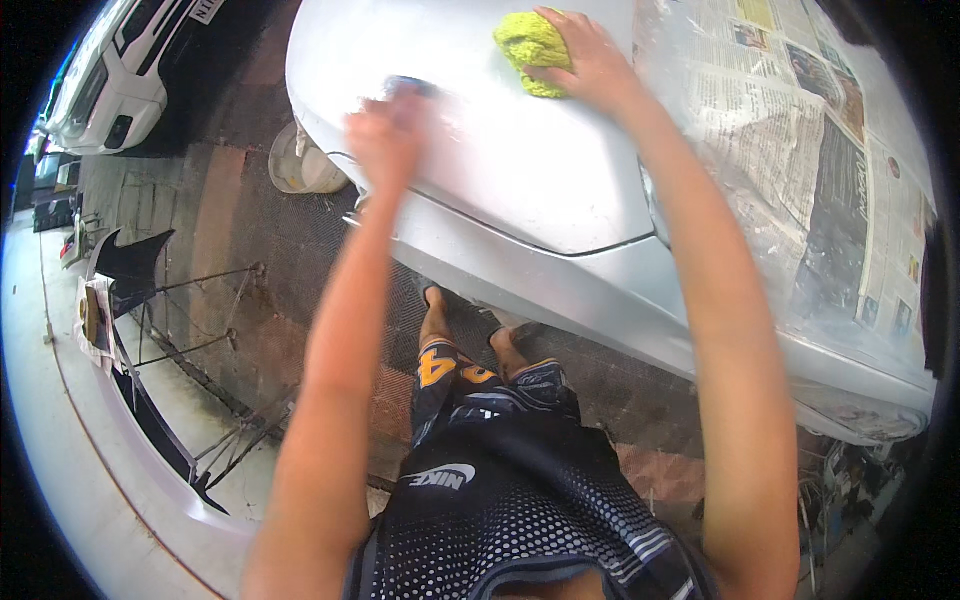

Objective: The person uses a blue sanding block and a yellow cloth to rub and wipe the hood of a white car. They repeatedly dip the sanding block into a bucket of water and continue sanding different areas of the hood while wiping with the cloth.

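Note:
A silvery-white car body panel (530, 185), with a wet-looking sheen, lies under both hands. My left hand (385, 140) is blurred, its fingers closed around a small dark-blue flat piece (411, 87) held against the panel. Blur hides that piece's exact kind. Farther to the right, my right hand (592, 68) grips a crumpled yellow-green cloth (530, 52), which rests on the same panel. Whitish smears and droplets show on the paint between the hands.
Newspaper sheets (790, 150) cover the glass on the right. A pale bucket (305, 165) stands on the floor beyond the bumper edge. At far left are a white vehicle (120, 85) and a dark panel on a thin metal stand (190, 290).

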`<state>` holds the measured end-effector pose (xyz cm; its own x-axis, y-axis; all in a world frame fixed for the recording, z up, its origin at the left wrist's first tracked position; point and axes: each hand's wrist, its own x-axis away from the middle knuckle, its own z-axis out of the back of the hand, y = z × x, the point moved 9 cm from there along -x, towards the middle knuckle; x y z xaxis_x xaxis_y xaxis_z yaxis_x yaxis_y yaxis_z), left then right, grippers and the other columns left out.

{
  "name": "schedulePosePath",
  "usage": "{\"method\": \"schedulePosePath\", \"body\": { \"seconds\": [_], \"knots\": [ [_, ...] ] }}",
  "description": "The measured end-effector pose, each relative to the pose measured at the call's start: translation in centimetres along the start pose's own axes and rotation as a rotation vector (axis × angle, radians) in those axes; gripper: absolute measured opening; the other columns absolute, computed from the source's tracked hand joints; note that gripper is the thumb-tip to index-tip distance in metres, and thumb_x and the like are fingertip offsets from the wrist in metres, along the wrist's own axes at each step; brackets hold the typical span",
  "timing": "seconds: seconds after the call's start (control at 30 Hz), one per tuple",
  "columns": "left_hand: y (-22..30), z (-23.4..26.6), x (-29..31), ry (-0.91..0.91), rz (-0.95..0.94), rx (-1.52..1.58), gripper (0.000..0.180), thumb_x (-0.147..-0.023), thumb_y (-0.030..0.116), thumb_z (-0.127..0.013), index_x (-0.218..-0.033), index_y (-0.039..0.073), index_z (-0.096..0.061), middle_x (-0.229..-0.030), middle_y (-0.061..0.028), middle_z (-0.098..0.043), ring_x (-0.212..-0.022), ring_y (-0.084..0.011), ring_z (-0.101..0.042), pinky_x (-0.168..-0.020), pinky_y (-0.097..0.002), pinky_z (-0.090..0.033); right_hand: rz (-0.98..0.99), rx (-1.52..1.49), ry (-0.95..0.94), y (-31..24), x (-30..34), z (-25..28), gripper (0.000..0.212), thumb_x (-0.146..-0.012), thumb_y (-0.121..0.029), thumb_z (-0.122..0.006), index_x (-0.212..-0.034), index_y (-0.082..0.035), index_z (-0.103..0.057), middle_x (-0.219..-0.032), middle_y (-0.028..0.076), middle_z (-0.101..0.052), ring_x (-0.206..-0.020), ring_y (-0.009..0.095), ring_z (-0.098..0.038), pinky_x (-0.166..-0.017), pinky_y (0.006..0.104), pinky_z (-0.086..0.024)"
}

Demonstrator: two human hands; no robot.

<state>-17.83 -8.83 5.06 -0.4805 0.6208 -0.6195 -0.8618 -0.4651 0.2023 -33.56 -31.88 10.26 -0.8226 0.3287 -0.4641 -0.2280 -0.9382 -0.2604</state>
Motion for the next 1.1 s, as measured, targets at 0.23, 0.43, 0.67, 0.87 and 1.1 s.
{"method": "schedulePosePath", "body": {
  "seconds": [0.23, 0.43, 0.67, 0.87, 1.1],
  "knots": [
    [14.3, 2.8, 4.7, -0.092, -0.088, 0.243, 0.034, -0.086, 0.025, -0.076, -0.119, 0.029, -0.077, -0.112, -0.021, -0.065, -0.1, -0.0397, -0.061, -0.085, -0.0529, -0.05, 0.007, 0.023, 0.035, 0.9, 1.0, -0.4, 0.077, -0.09, -0.046, -0.075, -0.155, -0.02, -0.042, -0.142, 0.014, -0.053, -0.13, 0.033, -0.054, -0.109, 0.0454, -0.045],
    [-3.0, -1.1, -0.5, -0.209, 0.299, -0.013, 0.036, -0.097, 0.043, -0.068, -0.116, 0.013, -0.078, -0.103, -0.0184, -0.069, -0.092, -0.0346, -0.065, -0.084, -0.0487, -0.052, 0.031, -0.037, 0.042, -0.9, 0.1, -0.1, 0.077, -0.091, -0.046, -0.074, -0.155, -0.02, -0.041, -0.142, 0.014, -0.053, -0.13, 0.033, -0.054, -0.109, 0.0453, -0.045],
    [13.9, 2.5, 4.4, -0.018, -0.163, 0.211, 0.028, -0.085, 0.028, -0.077, -0.112, 0.023, -0.08, -0.103, -0.0187, -0.068, -0.097, -0.0369, -0.064, -0.087, -0.0515, -0.051, 0.015, -0.02, 0.019, 0.6, 1.1, -0.3, 0.077, -0.091, -0.046, -0.074, -0.155, -0.019, -0.041, -0.142, 0.014, -0.053, -0.13, 0.033, -0.054, -0.109, 0.0451, -0.045],
    [-5.4, 0.4, -1.3, -0.026, 0.288, -0.114, 0.03, -0.097, 0.04, -0.069, -0.106, 0.013, -0.078, -0.084, -0.016, -0.069, -0.083, -0.033, -0.066, -0.077, -0.0491, -0.051, 0.038, -0.074, 0.029, -1.7, -0.2, 0.0, 0.076, -0.091, -0.045, -0.074, -0.155, -0.019, -0.041, -0.143, 0.014, -0.053, -0.13, 0.034, -0.054, -0.109, 0.0449, -0.045],
    [13.5, 5.2, 7.1, 0.07, -0.214, 0.159, 0.03, -0.081, 0.028, -0.083, -0.109, 0.018, -0.081, -0.092, -0.0135, -0.069, -0.081, -0.0302, -0.062, -0.076, -0.0436, -0.048, 0.003, -0.037, 0.008, 0.1, 1.3, 0.2, 0.076, -0.092, -0.045, -0.074, -0.155, -0.019, -0.04, -0.143, 0.014, -0.053, -0.131, 0.034, -0.054, -0.109, 0.0447, -0.046]
  ]
}}
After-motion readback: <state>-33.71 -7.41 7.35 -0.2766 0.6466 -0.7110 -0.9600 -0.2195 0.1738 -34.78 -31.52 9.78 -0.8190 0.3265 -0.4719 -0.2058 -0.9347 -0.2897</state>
